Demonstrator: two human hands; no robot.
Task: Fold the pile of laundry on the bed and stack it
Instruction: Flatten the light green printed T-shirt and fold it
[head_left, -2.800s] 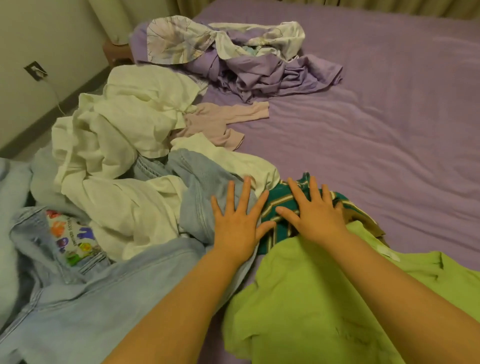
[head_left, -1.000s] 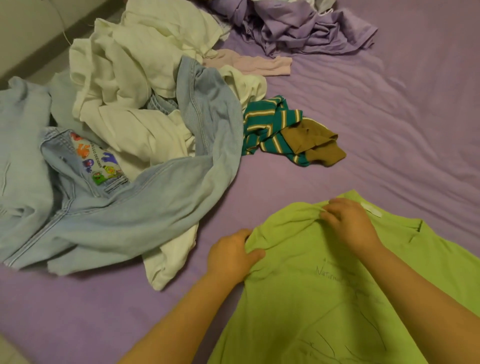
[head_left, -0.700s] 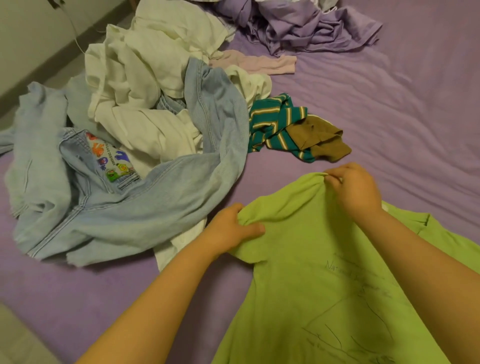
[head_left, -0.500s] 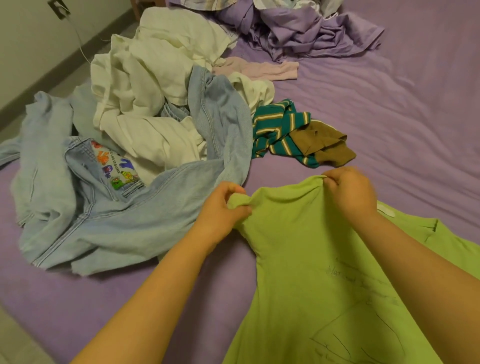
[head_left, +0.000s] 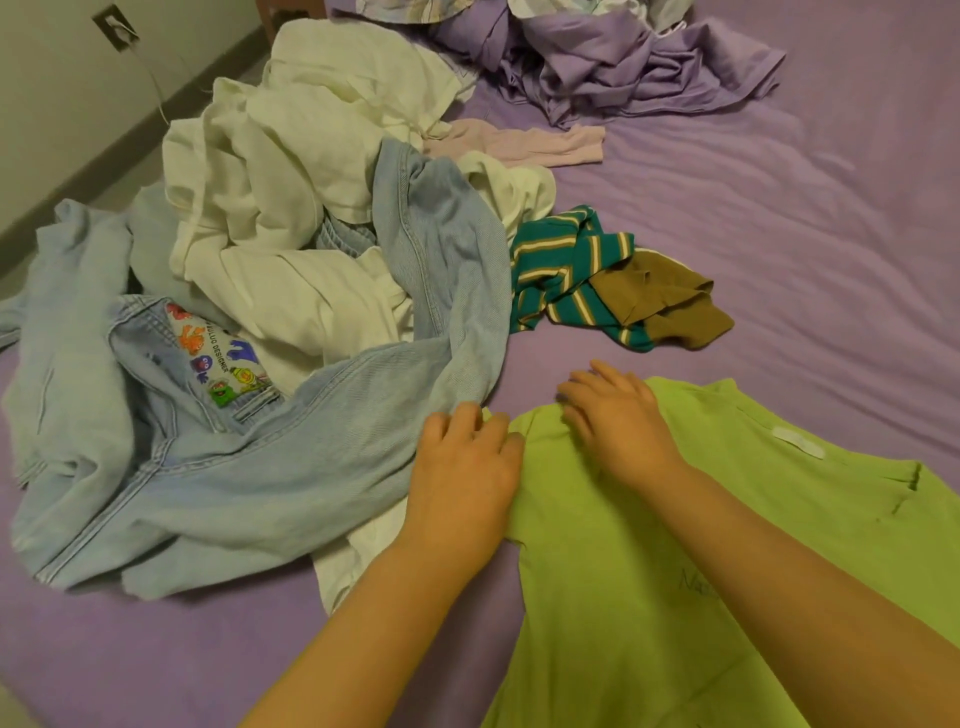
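Barely begun: left hand (head_left: 462, 478) and right hand (head_left: 618, 421), fingers loose, press the green shirt (head_left: 727, 545) flat near the bed's (head_left: 805, 234) front edge, nothing folded, denim (head_left: 260, 467) and whites (head_left: 291, 182) heaped leftward.

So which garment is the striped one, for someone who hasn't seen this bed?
On the purple bed, look just right of the denim-and-white heap. The striped top lies crumpled there, beyond both hands: the only teal piece with cream-and-brown stripes and a plain brown part.
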